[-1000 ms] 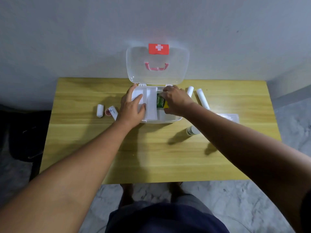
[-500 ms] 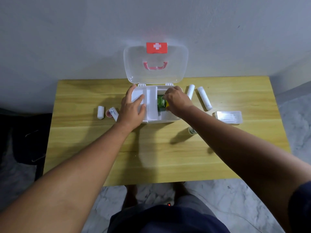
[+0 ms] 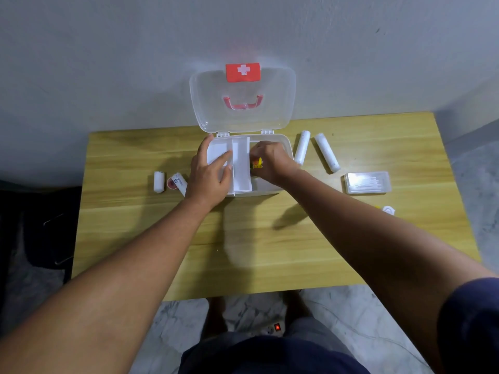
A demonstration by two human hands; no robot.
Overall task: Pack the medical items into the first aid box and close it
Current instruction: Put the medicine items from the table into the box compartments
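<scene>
On my feed the first aid box (image 3: 286, 147) has a white base and a white tray (image 3: 240, 168). Its lid (image 3: 272, 109) is clear plastic, with a red latch (image 3: 243, 72) bearing a white cross and a pinkish-red handle (image 3: 242, 104). Inside the box, the small item (image 3: 257, 163) at the right hand (image 3: 270, 164) shows yellow with a touch of orange. The table (image 3: 270, 238) under the box is yellow-tan with streaky wood grain.

Right of the box I see a plain white roll (image 3: 302, 147), a second white roll (image 3: 326, 152), then a clear case (image 3: 367, 182) of white sticks. Left of the box lie a short white roll (image 3: 158, 181) and a white tube (image 3: 180, 182) with a red end and a dark-printed label.

Behind the box the wall (image 3: 108, 63) is pale grey. On the near side of the box, past the table, the floor (image 3: 337, 319) is grey-white marbled, with a glowing red switch (image 3: 277, 326).
</scene>
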